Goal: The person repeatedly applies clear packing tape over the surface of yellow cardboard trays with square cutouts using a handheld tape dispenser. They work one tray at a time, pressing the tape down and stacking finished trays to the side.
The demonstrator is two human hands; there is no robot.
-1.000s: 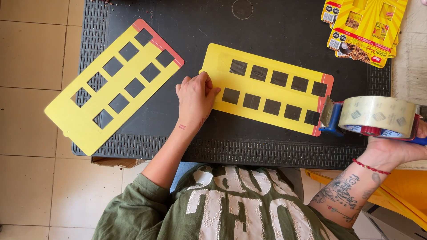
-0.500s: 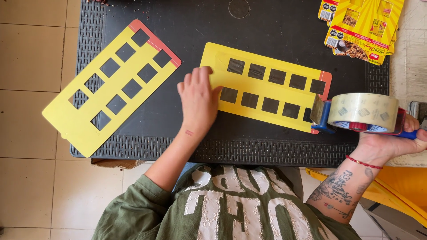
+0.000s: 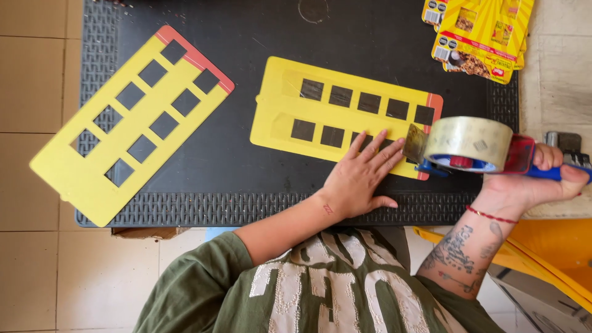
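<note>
While the left hand (image 3: 361, 179) has slid rightward, fingers spread flat on the yellow card (image 3: 290, 117), the right hand (image 3: 536, 182), fingers wrapped round the tape dispenser (image 3: 472, 148), brings it just beyond the left fingertips.

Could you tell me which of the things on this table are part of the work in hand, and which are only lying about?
In use:
- yellow cut-out card, under the left hand
- tape dispenser, held in the right hand

Lying about:
- second yellow cut-out card, at the table's left edge
- stack of yellow packets, far right corner
</note>
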